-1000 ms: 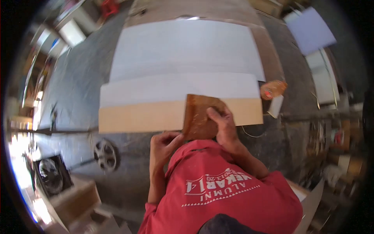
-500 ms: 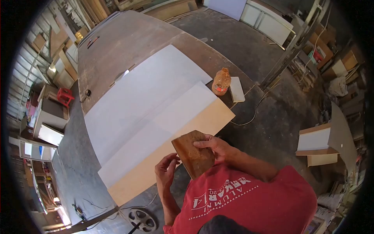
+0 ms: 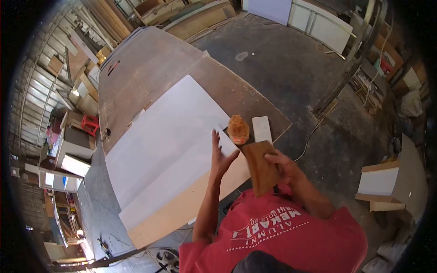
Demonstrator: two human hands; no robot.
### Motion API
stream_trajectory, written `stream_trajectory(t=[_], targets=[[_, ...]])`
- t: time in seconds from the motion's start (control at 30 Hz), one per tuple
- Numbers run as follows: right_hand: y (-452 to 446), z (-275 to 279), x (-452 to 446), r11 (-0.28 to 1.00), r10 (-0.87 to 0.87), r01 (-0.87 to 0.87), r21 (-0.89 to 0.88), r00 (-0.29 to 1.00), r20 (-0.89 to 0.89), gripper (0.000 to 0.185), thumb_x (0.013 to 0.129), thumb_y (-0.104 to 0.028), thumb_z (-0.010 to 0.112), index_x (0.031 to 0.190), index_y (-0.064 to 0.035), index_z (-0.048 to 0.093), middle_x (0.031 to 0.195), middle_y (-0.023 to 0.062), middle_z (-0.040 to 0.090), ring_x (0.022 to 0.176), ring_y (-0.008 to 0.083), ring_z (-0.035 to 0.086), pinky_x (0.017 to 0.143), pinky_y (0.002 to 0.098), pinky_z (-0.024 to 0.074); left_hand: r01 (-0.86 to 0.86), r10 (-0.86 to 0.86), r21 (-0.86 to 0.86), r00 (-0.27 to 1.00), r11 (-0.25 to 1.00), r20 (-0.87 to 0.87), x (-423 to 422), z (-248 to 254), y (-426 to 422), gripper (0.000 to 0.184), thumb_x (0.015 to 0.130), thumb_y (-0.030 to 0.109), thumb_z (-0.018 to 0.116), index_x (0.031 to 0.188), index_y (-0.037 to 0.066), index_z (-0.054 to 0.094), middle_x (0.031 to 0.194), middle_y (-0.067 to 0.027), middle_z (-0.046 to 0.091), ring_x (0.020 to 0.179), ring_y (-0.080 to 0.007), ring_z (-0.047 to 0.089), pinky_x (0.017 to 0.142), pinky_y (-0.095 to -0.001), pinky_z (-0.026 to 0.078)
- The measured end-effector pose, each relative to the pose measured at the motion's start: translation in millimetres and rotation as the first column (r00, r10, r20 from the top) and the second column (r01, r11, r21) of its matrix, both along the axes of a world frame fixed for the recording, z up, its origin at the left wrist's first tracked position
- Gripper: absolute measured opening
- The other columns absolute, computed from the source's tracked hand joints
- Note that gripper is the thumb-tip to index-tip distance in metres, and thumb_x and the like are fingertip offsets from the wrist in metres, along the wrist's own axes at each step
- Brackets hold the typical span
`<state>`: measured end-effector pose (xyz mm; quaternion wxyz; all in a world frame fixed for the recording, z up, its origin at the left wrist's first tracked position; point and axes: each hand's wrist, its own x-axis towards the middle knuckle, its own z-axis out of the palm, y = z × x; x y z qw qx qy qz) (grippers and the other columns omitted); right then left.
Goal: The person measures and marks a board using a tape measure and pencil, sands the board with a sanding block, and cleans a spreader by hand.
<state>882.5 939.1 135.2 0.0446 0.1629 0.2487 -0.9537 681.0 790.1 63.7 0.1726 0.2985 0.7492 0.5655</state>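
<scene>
My right hand [image 3: 283,164] grips a flat brown wooden piece [image 3: 261,168] by its right side, with the thumb on top. The piece has glossy amber streaks and is held in front of my red shirt. My left hand [image 3: 223,154] is empty, fingers spread and raised, above the white sheets [image 3: 164,123] on the table. Just right of that hand stands a clear plastic container [image 3: 238,131] crusted with orange-brown matter. A small white block [image 3: 261,129] lies beside the container. Along the near edge, a tan strip [image 3: 182,204] shows beside the white surface.
The long brown worktable [image 3: 150,59] stretches away from me. A red-handled tool [image 3: 114,67] lies near its far left side. A metal post [image 3: 346,73] rises at the right, with a cable on the floor. A red stool [image 3: 90,124] stands at the left.
My left hand has moved away from the brown wooden piece, up and right towards the container, and its fingers have spread. The right hand has carried the piece to the right.
</scene>
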Motion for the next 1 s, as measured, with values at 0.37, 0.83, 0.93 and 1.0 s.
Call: stream_trajectory(t=[0.37,0.83,0.93,1.0], targets=[[122,-22,51,0.871,-0.491,0.490,0.036,0.866,0.088,0.047,0.091,-0.020,0.066,0.132,-0.0052,0.051,0.116,0.0079,0.064,0.104,0.0241,0.065,0.090,0.0421,0.0545,-0.157,0.142,0.238,0.987,0.959,0.079,-81,11,101,0.065,0.081,0.018,0.073,0.136,0.000,0.044,0.123,-0.0105,0.060,0.113,-0.0210,0.059,0.099,-0.0358,0.048],[73,-62,-14,0.901,-0.430,0.432,-0.043,0.901,0.054,0.054,0.088,-0.023,0.071,0.133,-0.0040,0.047,0.118,0.0095,0.061,0.112,0.0238,0.061,0.095,0.0410,0.0528,0.295,-0.292,-0.908,0.877,-0.296,0.381,-92,170,48,0.075,0.058,0.045,0.084,0.125,0.020,0.062,0.112,-0.0067,0.069,0.101,-0.0276,0.067,0.086,-0.0453,0.053],[47,-50,-11,0.886,-0.463,0.463,0.003,0.886,0.004,0.055,0.088,-0.024,0.072,0.134,-0.0056,0.048,0.120,0.0098,0.061,0.113,0.0240,0.061,0.095,0.0410,0.0533,0.342,-0.276,-0.890,0.862,-0.300,0.424,-88,158,12,0.078,0.059,0.048,0.084,0.128,0.020,0.060,0.117,-0.0055,0.068,0.105,-0.0276,0.066,0.088,-0.0455,0.053],[28,-50,-5,0.895,-0.445,0.445,-0.003,0.895,0.024,0.062,0.087,-0.025,0.073,0.137,-0.0030,0.045,0.130,0.0126,0.058,0.120,0.0279,0.059,0.096,0.0466,0.0522,0.376,-0.250,-0.841,0.836,-0.389,0.489,-79,165,-3,0.088,0.059,0.049,0.085,0.137,0.022,0.054,0.135,-0.0104,0.057,0.117,-0.0255,0.061,0.097,-0.0426,0.050]])
